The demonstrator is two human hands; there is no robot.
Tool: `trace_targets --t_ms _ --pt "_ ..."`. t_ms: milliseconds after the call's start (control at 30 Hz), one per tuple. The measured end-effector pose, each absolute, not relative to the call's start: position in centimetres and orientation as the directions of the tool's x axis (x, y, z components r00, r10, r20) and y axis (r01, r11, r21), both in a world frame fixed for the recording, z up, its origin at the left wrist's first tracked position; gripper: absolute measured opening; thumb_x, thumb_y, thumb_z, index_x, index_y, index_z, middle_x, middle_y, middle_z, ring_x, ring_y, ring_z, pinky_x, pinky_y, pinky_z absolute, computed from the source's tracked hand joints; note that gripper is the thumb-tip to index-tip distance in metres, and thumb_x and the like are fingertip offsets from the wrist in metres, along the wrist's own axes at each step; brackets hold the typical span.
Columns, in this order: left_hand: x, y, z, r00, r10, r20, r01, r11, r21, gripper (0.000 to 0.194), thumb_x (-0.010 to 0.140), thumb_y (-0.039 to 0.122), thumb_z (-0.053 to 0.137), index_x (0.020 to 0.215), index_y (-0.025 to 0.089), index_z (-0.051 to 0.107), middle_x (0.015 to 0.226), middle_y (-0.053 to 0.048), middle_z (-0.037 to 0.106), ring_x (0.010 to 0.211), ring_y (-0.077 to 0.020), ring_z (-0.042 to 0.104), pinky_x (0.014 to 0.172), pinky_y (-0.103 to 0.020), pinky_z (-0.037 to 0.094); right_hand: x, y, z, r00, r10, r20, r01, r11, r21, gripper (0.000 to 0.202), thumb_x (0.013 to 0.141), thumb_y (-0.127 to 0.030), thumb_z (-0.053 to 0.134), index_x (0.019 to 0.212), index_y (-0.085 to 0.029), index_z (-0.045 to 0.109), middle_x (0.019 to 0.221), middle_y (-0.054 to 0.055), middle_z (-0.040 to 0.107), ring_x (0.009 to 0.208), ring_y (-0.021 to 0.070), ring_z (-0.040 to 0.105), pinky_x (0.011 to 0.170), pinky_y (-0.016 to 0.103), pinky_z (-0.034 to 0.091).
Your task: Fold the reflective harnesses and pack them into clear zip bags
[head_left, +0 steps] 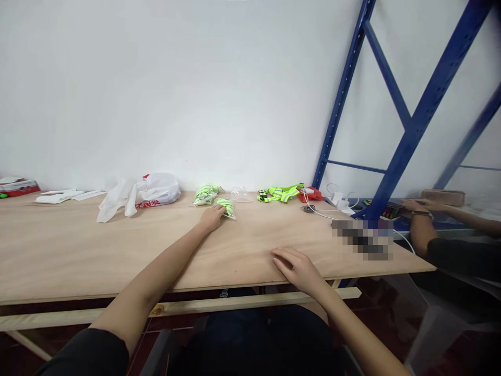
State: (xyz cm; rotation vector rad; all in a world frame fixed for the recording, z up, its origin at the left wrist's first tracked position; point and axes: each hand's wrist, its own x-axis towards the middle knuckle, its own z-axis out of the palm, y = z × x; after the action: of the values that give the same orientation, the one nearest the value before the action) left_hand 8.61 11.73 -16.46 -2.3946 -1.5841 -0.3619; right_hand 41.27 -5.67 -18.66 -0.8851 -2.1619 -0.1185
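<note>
My left hand (213,217) reaches to the middle of the table, its fingers on a clear bag with a folded yellow-green reflective strap (226,207). A second bagged strap (205,194) lies just behind it, to the left. My right hand (295,266) rests near the table's front edge, fingers loosely curved and apart from the thumb, holding nothing. An unbagged reflective strap with black buckles (282,193) lies near the wall, with an empty-looking clear bag (240,194) to its left.
On the wooden table (117,250) are a white plastic bag (158,189), white papers (58,196), a red item (312,194) and a white cable. A blue metal frame (407,130) stands right. Another person's hands (418,205) are beyond it.
</note>
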Motion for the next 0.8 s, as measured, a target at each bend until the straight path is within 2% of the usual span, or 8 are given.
trace_targets --t_ms 100,167,267,367,467,533,667,800 --pt "8.8 13.2 -16.6 0.333 0.873 0.356 0.941 -0.334 -0.062 0.045 0.085 0.005 0.045 0.125 0.020 0.058 0.141 -0.013 0.055 0.137 -0.0286 0.043 0.114 -0.049 0.031 41.3 -5.7 -18.5 -0.466 0.549 0.694 0.622 0.761 -0.184 0.021 0.096 -0.019 0.053 0.106 -0.022 0.072 0.100 0.007 0.078 0.090 0.0219 0.074 0.082 0.036 0.061" --pt "9.0 13.8 -16.8 0.294 0.881 0.370 0.954 -0.297 -0.051 0.044 0.087 0.008 0.044 0.129 0.018 0.056 0.147 -0.017 0.049 0.143 -0.0330 0.035 0.115 -0.059 0.023 41.3 -5.7 -18.5 -0.473 0.543 0.694 0.616 0.767 -0.180 0.021 0.097 -0.019 0.053 0.105 -0.023 0.072 0.099 0.006 0.078 0.090 0.0216 0.074 0.081 0.036 0.061" --pt "9.1 13.8 -17.0 0.269 0.876 0.401 0.960 -0.276 -0.040 0.042 0.092 0.016 0.042 0.133 0.015 0.052 0.155 -0.020 0.038 0.146 -0.0371 0.027 0.115 -0.063 0.017 41.3 -5.6 -18.6 -0.472 0.541 0.696 0.616 0.767 -0.178 0.021 0.097 -0.019 0.053 0.105 -0.023 0.072 0.099 0.007 0.078 0.089 0.0219 0.073 0.080 0.037 0.060" --pt "9.3 13.4 -16.9 0.288 0.865 0.411 0.953 -0.301 -0.035 0.038 0.096 0.027 0.041 0.130 0.015 0.053 0.148 -0.021 0.045 0.140 -0.0376 0.035 0.113 -0.057 0.025 41.4 -5.6 -18.6 -0.475 0.546 0.690 0.618 0.765 -0.181 0.020 0.096 -0.020 0.054 0.103 -0.023 0.072 0.097 0.007 0.078 0.088 0.0221 0.073 0.079 0.037 0.060" --pt "9.5 13.2 -16.7 0.311 0.873 0.375 0.945 -0.327 -0.022 0.035 0.099 0.034 0.036 0.118 0.015 0.059 0.126 -0.019 0.061 0.121 -0.0341 0.054 0.104 -0.048 0.038 41.3 -5.6 -18.5 -0.484 0.542 0.687 0.611 0.772 -0.178 0.019 0.097 -0.019 0.053 0.101 -0.022 0.072 0.095 0.007 0.078 0.086 0.0218 0.072 0.078 0.037 0.059" --pt "9.5 13.4 -16.6 0.308 0.886 0.347 0.946 -0.325 -0.011 0.038 0.101 0.036 0.031 0.112 0.015 0.061 0.114 -0.017 0.066 0.108 -0.0314 0.061 0.096 -0.044 0.044 41.3 -5.7 -18.4 -0.484 0.543 0.686 0.610 0.771 -0.180 0.019 0.097 -0.020 0.053 0.099 -0.022 0.072 0.093 0.006 0.078 0.085 0.0215 0.072 0.077 0.036 0.059" --pt "9.6 14.2 -16.5 0.276 0.909 0.313 0.956 -0.293 0.007 0.041 0.101 0.039 0.029 0.110 0.015 0.061 0.108 -0.015 0.069 0.098 -0.0294 0.065 0.087 -0.041 0.048 41.2 -5.7 -18.5 -0.484 0.555 0.677 0.616 0.766 -0.187 0.020 0.097 -0.022 0.053 0.096 -0.022 0.073 0.091 0.007 0.077 0.085 0.0213 0.072 0.078 0.035 0.059" --pt "9.9 14.9 -16.6 0.215 0.926 0.309 0.971 -0.236 0.032 0.042 0.100 0.040 0.031 0.114 0.014 0.060 0.116 -0.018 0.067 0.107 -0.0316 0.062 0.090 -0.043 0.048 41.2 -5.7 -18.6 -0.486 0.552 0.678 0.615 0.767 -0.184 0.021 0.098 -0.022 0.052 0.096 -0.021 0.073 0.090 0.007 0.077 0.085 0.0214 0.071 0.079 0.036 0.059"
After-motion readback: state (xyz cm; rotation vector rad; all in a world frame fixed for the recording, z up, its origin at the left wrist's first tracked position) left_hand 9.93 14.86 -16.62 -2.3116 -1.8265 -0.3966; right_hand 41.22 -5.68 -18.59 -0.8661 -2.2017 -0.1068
